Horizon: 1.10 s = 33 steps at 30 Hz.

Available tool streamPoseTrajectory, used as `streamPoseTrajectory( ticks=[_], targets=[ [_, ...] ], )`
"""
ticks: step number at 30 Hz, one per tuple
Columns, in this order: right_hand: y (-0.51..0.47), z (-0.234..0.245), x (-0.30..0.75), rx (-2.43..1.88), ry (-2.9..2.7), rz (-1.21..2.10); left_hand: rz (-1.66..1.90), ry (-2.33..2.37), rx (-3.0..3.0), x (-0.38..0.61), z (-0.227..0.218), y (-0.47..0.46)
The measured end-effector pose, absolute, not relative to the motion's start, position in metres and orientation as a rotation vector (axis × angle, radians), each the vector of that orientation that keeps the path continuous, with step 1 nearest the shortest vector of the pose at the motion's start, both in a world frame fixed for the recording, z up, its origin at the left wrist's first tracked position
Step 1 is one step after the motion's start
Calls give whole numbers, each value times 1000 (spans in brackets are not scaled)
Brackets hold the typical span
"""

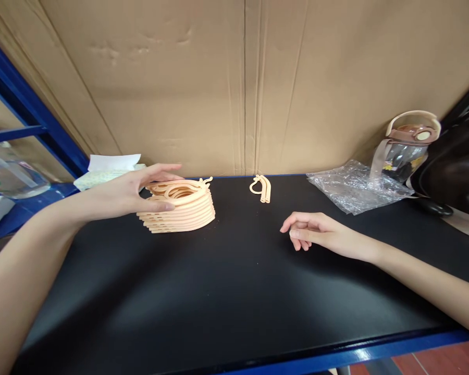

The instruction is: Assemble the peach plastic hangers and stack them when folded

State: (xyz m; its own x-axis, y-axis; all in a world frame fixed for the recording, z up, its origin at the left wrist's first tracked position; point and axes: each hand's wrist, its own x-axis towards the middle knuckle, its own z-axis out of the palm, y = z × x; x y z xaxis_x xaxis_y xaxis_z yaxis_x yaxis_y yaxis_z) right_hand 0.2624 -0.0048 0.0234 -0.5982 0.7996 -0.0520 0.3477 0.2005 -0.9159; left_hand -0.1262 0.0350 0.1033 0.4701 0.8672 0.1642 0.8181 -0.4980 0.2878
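A neat stack of peach-coloured plastic folding hangers [183, 216] sits on the black tabletop, left of centre. My left hand [140, 188] is at the stack's left end, thumb along its near side and the other fingers stretched out over the top. Those fingers are apart, and part of them is hidden behind the top hanger. One folded hanger [266, 189] of the same colour lies separately near the back edge, its hook pointing left. Over the right half of the table hovers my right hand [308, 229], fingers loosely bent and apart, holding nothing.
Cardboard [180, 94] walls off the back. Crumpled clear plastic bags [349, 187] lie at the back right beside a strapped drinking bottle [406, 151]. A tissue pack [105, 174] stands behind my left forearm, near a blue metal frame [58, 130].
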Motion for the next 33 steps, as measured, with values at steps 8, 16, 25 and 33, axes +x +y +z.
streamPoseTrajectory(
  ticks=[8,16,25,33],
  targets=[
    [-4,22,263,-1057,-2056,1387,440,1489,2687,-128,96,37],
    [-3,21,263,-1060,-2079,1376,388,1493,2728,-126,96,34],
    [-2,21,264,-1042,-2090,1380,762,1562,2693,-95,101,21],
    [-1,21,265,-1024,-2100,1380,506,947,3107,-18,42,-14]
  ],
)
